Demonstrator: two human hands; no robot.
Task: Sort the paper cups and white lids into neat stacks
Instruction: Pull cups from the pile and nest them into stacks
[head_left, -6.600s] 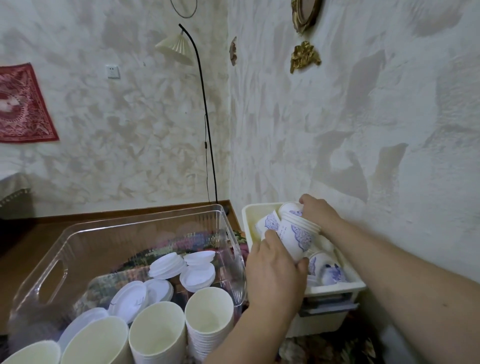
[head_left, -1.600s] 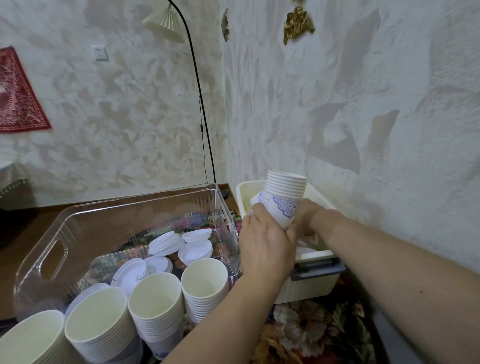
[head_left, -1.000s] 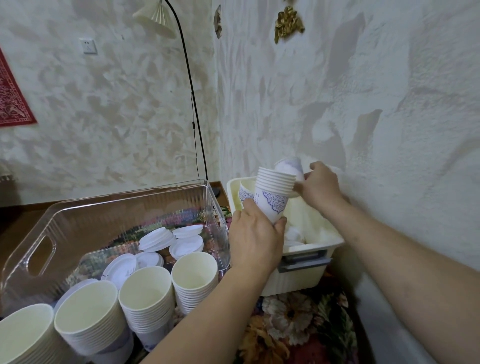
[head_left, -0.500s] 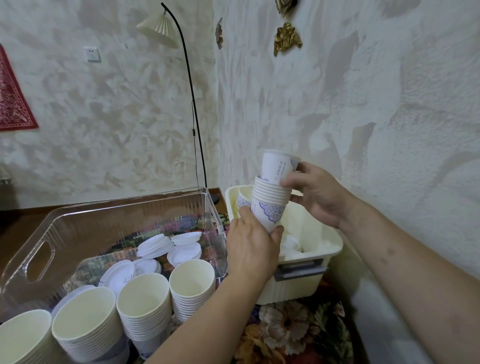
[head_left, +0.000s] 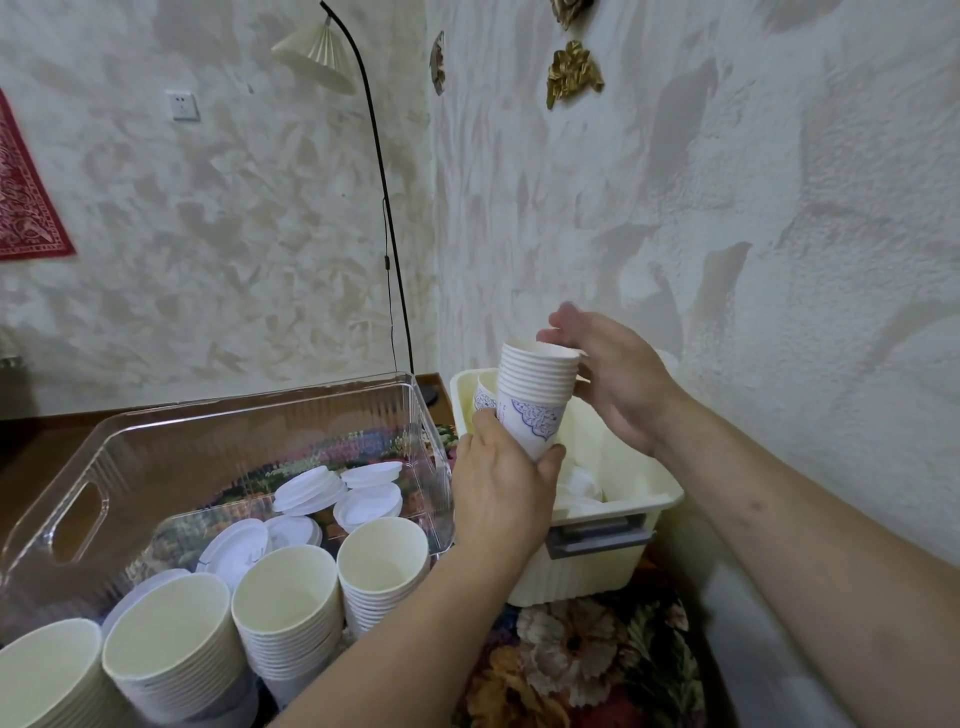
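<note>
- My left hand (head_left: 501, 486) grips the bottom of a nested stack of blue-patterned paper cups (head_left: 535, 395), fingers and thumb curled round the lowest cup, held in the air above the near-left corner of the cream bin (head_left: 597, 566).
- My right hand (head_left: 615, 382) rests on the stack's rim and right side with fingers loosely spread, holding nothing of its own; I judge it is seating the top cup.
- The stack stands nearly upright, mouths up, long axis vertical with the top leaning slightly right.
- Done, as I read it: four stacks of plain cream cups (head_left: 382, 569) stand mouth-up in a row at the near edge of the clear plastic bin (head_left: 78, 488).
- Left: the white lids (head_left: 340, 496) lie in loose, overlapping low piles in that clear bin, not one neat stack.
- One patterned cup (head_left: 483, 400) shows just behind the stack at the cream bin's rim; white items lie deeper inside, too unclear to name.
- I would call the task a good way along but unfinished.
</note>
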